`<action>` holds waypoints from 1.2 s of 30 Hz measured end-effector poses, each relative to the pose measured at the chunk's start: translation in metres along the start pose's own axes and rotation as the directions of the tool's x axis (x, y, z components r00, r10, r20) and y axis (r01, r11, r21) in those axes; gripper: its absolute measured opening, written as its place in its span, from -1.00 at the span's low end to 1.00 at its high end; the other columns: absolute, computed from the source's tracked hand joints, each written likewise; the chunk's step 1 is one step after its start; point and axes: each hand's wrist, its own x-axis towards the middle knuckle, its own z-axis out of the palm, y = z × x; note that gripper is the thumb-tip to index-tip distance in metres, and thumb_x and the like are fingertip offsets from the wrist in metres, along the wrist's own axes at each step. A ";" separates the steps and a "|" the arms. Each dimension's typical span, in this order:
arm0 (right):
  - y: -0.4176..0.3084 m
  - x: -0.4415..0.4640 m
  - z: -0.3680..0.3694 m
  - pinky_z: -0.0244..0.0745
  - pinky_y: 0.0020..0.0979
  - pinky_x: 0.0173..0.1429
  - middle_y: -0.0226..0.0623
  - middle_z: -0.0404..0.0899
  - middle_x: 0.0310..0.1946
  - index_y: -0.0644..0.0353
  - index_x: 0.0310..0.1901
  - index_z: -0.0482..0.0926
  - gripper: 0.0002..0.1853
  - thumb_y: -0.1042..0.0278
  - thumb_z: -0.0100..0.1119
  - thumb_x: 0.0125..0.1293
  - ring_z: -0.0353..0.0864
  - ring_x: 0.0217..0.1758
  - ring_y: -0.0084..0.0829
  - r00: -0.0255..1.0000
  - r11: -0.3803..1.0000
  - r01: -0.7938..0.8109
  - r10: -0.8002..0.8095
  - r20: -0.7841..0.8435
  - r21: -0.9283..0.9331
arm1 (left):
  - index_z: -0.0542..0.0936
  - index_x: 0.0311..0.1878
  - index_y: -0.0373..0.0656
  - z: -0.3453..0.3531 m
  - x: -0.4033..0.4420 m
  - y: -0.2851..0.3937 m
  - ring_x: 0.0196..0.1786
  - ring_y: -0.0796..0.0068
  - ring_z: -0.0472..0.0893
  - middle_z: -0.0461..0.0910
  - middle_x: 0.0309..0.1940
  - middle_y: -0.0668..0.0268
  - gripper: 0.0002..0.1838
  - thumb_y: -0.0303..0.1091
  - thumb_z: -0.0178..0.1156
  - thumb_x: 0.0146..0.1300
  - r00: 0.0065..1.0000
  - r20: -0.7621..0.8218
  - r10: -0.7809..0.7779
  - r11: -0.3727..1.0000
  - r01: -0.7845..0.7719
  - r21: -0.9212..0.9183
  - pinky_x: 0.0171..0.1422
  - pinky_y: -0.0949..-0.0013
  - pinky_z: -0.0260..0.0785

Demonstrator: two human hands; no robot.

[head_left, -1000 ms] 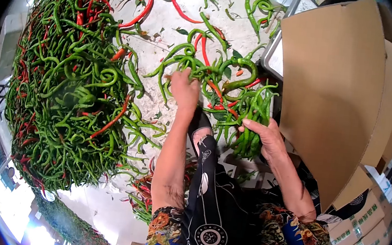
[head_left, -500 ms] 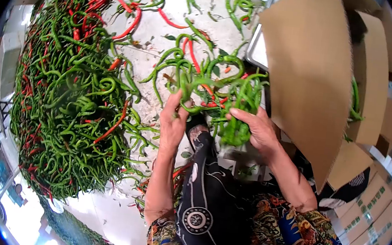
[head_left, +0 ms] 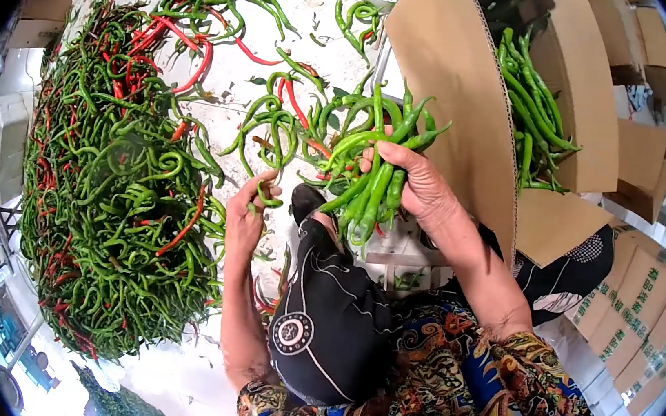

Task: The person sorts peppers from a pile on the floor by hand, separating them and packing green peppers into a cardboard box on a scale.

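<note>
My right hand (head_left: pixel 418 181) is closed round a bunch of long green chili peppers (head_left: pixel 371 200), held in front of the tall cardboard flap. The peppers hang down below my thumb and some tips stick out above it. My left hand (head_left: pixel 245 219) is closed on a curled green chili pepper (head_left: pixel 270 197), a little left of my knee. Beyond both hands, several loose curly green chili peppers (head_left: pixel 272 131) and a red chili pepper (head_left: pixel 295 105) lie on the white surface (head_left: pixel 231 127).
A large heap of green and red chili peppers (head_left: pixel 119 208) fills the left side. At the right stands an open cardboard box (head_left: pixel 439 72), with long green chili peppers (head_left: pixel 535 91) inside. Flat printed cartons (head_left: pixel 637 312) are stacked at the far right.
My right hand has lifted and turned the bunch, now spread upright beside the box flap. My left hand has drawn down and left, away from it. The view has shifted, showing the box's inside.
</note>
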 end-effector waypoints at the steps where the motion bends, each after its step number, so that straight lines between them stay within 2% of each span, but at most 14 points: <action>1: 0.000 0.000 -0.003 0.64 -0.26 0.00 -0.24 0.63 -0.27 0.12 -0.01 0.50 -0.65 0.42 0.36 0.19 0.66 -0.21 -0.37 1.000 1.000 -0.005 0.005 0.025 -0.006 | 0.55 0.18 -0.20 -0.001 0.001 -0.017 -0.28 0.33 0.67 0.68 -0.30 0.19 -0.58 -0.42 0.25 0.23 0.995 -0.014 -0.096 0.966 0.096 0.241 -0.13 0.36 0.52; 4: 0.003 -0.009 0.007 0.63 -0.25 0.02 -0.22 0.64 -0.26 0.13 -0.01 0.49 -0.64 0.40 0.39 0.18 0.66 -0.19 -0.37 0.997 0.999 -0.001 0.004 0.071 -0.036 | 0.53 0.18 -0.17 -0.004 -0.014 -0.017 -0.12 0.09 0.64 0.64 -0.13 0.09 -0.38 -0.33 0.45 -0.01 0.966 0.234 -0.109 0.507 -0.149 0.849 -0.04 0.17 0.49; 6: 0.007 -0.014 0.012 0.63 -0.23 0.03 -0.22 0.64 -0.25 0.14 -0.01 0.49 -0.63 0.38 0.40 0.18 0.66 -0.19 -0.36 0.996 0.999 0.018 -0.016 0.092 -0.029 | 0.55 0.15 -0.17 0.001 -0.017 0.016 -0.09 0.19 0.65 0.64 -0.15 0.13 -0.44 -0.37 0.43 0.01 0.987 0.080 0.137 0.824 -0.159 0.544 -0.04 0.24 0.48; 8: 0.008 -0.018 0.016 0.64 -0.24 0.02 -0.24 0.62 -0.23 0.14 0.02 0.47 -0.60 0.41 0.40 0.18 0.66 -0.17 -0.37 0.995 0.997 0.051 -0.046 0.086 -0.066 | 0.60 0.08 -0.19 0.009 -0.016 0.069 -0.15 0.37 0.66 0.66 -0.22 0.22 -0.53 -0.39 0.43 0.04 0.996 -0.066 0.064 0.993 -0.057 0.105 -0.13 0.35 0.47; 11: 0.012 -0.027 0.036 0.63 -0.23 0.04 -0.27 0.60 -0.21 0.15 0.07 0.43 -0.54 0.45 0.41 0.16 0.65 -0.15 -0.37 0.990 0.981 0.131 -0.123 0.067 -0.141 | 0.65 -0.05 -0.21 0.017 -0.020 0.144 -0.24 0.48 0.65 0.64 -0.30 0.30 -0.62 -0.34 0.45 0.05 0.953 0.236 0.189 0.950 -0.238 0.201 -0.21 0.42 0.46; 14: 0.015 -0.038 0.058 0.57 -0.43 0.03 -0.41 0.63 -0.15 0.18 0.01 0.54 -0.59 0.44 0.44 0.14 0.61 -0.10 -0.50 0.983 0.955 0.185 -0.178 0.052 -0.232 | 0.61 -0.14 -0.25 0.042 -0.013 0.164 -0.38 0.23 0.60 0.58 -0.41 0.17 -0.67 -0.33 0.43 0.07 0.858 0.421 0.295 0.790 -0.467 0.397 -0.29 0.25 0.42; 18: 0.002 -0.056 0.069 0.52 -0.44 0.08 -0.39 0.61 -0.11 0.18 0.07 0.52 -0.57 0.41 0.42 0.18 0.59 -0.04 -0.51 0.980 0.947 0.181 -0.150 0.133 -0.264 | 0.56 -0.24 -0.26 0.034 -0.012 0.196 -0.43 0.09 0.58 0.52 -0.51 0.06 -0.82 -0.42 0.32 0.15 0.827 0.504 0.248 0.789 -0.474 0.390 -0.30 0.19 0.42; 20: -0.005 -0.064 0.080 0.52 -0.43 0.12 -0.39 0.63 -0.10 0.18 0.01 0.57 -0.67 0.40 0.38 0.22 0.61 -0.04 -0.51 0.986 0.980 0.109 -0.085 0.144 -0.167 | 0.63 -0.16 -0.27 0.030 -0.017 0.202 -0.48 0.38 0.54 0.55 -0.53 0.17 -0.83 -0.40 0.28 0.24 0.911 0.342 0.232 0.927 -0.313 0.206 -0.33 0.29 0.38; 23: -0.001 -0.063 0.077 0.52 -0.43 0.14 -0.39 0.63 -0.10 0.17 0.01 0.58 -0.71 0.40 0.33 0.26 0.60 -0.03 -0.53 0.977 0.983 0.147 -0.127 0.174 -0.112 | 0.64 -0.11 -0.29 0.033 -0.016 0.215 -0.43 0.34 0.54 0.60 -0.46 0.18 -0.79 -0.42 0.29 0.23 0.897 0.314 0.312 0.864 -0.405 0.299 -0.30 0.27 0.38; 26: -0.007 -0.073 0.085 0.70 -0.30 -0.19 -0.29 0.60 -0.16 0.18 0.03 0.52 -0.71 0.41 0.26 0.30 0.65 -0.13 -0.43 0.988 0.988 0.084 -0.067 0.136 -0.126 | 0.65 -0.08 -0.28 0.041 -0.022 0.219 -0.41 0.40 0.58 0.62 -0.43 0.21 -0.78 -0.42 0.30 0.24 0.900 0.285 0.329 0.830 -0.419 0.367 -0.31 0.32 0.40; 28: -0.012 -0.086 0.091 0.65 -0.41 -0.18 -0.30 0.61 -0.19 0.18 -0.01 0.54 -0.72 0.40 0.29 0.26 0.64 -0.16 -0.47 0.991 0.964 0.099 -0.072 0.115 -0.246 | 0.64 -0.07 -0.32 0.043 -0.031 0.235 -0.42 0.52 0.58 0.65 -0.41 0.25 -0.80 -0.44 0.24 0.30 0.952 0.138 0.274 0.921 -0.301 0.248 -0.33 0.41 0.43; 29: -0.012 -0.087 0.083 0.47 -0.41 0.15 -0.36 0.63 -0.15 0.16 -0.08 0.59 -0.73 0.32 0.35 0.21 0.59 -0.07 -0.48 0.983 0.928 0.155 -0.110 0.147 -0.340 | 0.64 -0.03 -0.35 0.040 -0.031 0.242 -0.41 0.66 0.53 0.61 -0.41 0.37 -0.76 -0.38 0.13 0.39 0.965 0.089 0.249 0.917 -0.264 0.300 -0.29 0.57 0.38; 32: -0.021 -0.120 0.093 0.48 -0.41 0.09 -0.34 0.59 -0.19 0.19 0.03 0.53 -0.67 0.31 0.25 0.25 0.57 -0.08 -0.51 0.967 0.811 0.251 -0.190 0.169 -0.529 | 0.62 -0.04 -0.36 0.040 -0.033 0.259 -0.39 0.66 0.55 0.61 -0.44 0.36 -0.76 -0.38 0.17 0.37 0.966 -0.116 0.232 0.955 -0.203 0.216 -0.28 0.54 0.41; 36: -0.044 -0.156 0.108 0.41 -0.37 0.11 -0.31 0.53 -0.18 0.19 0.10 0.48 -0.54 0.16 0.26 0.22 0.51 -0.06 -0.46 0.942 0.771 0.310 -0.170 0.289 -0.557 | 0.60 -0.03 -0.38 0.047 -0.042 0.259 -0.36 0.65 0.55 0.61 -0.38 0.35 -0.78 -0.41 0.17 0.38 0.957 -0.059 0.285 0.935 -0.264 0.237 -0.24 0.56 0.42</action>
